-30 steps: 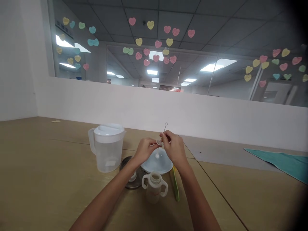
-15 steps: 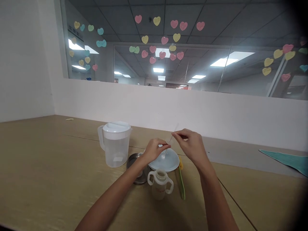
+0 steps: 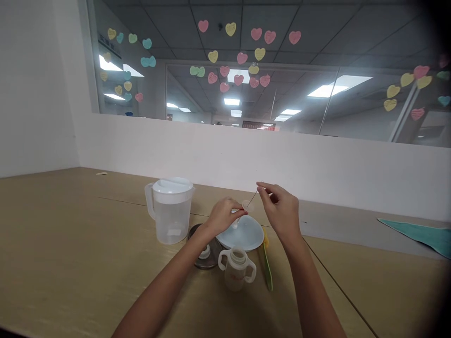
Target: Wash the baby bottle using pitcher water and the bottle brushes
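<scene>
My left hand (image 3: 222, 213) pinches a small round translucent valve piece (image 3: 245, 204) above a pale blue bowl (image 3: 243, 234). My right hand (image 3: 280, 210) pinches the wire handle of a thin cleaning brush (image 3: 251, 202), which runs down through the piece toward the bowl. Both hands hover over the wooden table (image 3: 70, 244). In front of the bowl stands an open baby bottle with two handles (image 3: 237, 269).
A clear lidded pitcher (image 3: 171, 209) stands left of the bowl. A round metal dish (image 3: 202, 253) with a small white part lies beside the bottle. A green and yellow brush (image 3: 267, 267) lies to the right. A teal cloth (image 3: 423, 234) lies far right.
My right hand has drawn up and to the right, pulling the thin brush out through the small piece. The view has shifted, so the table items sit further right in frame.
</scene>
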`<state>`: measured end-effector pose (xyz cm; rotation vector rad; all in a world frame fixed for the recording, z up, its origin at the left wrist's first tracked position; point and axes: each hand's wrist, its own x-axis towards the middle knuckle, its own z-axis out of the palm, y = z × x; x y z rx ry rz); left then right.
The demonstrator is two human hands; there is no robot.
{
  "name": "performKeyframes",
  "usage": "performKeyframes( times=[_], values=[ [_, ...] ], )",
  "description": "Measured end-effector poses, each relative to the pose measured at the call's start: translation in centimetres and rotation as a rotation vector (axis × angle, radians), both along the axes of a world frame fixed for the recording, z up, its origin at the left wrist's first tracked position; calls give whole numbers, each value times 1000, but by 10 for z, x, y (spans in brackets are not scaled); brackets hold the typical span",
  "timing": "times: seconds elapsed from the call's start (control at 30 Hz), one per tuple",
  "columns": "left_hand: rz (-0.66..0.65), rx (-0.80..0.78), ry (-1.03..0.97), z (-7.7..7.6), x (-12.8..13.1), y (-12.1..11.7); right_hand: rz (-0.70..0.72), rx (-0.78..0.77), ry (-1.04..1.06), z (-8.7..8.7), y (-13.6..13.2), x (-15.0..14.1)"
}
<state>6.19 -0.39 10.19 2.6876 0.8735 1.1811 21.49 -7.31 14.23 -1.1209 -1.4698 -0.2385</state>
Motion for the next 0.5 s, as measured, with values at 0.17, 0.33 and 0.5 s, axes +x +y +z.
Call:
performKeyframes(
  times=[0.17, 0.33, 0.5],
  values=[
    [-18, -11, 45, -2, 0, 1, -5, -68, 31, -1, 2, 4],
    [-21, -57, 26, -5, 2, 0, 83, -148, 7, -3, 5, 11],
    [-43, -124, -108, 2, 5, -6, 103, -182, -135, -10, 16, 4]
  ],
)
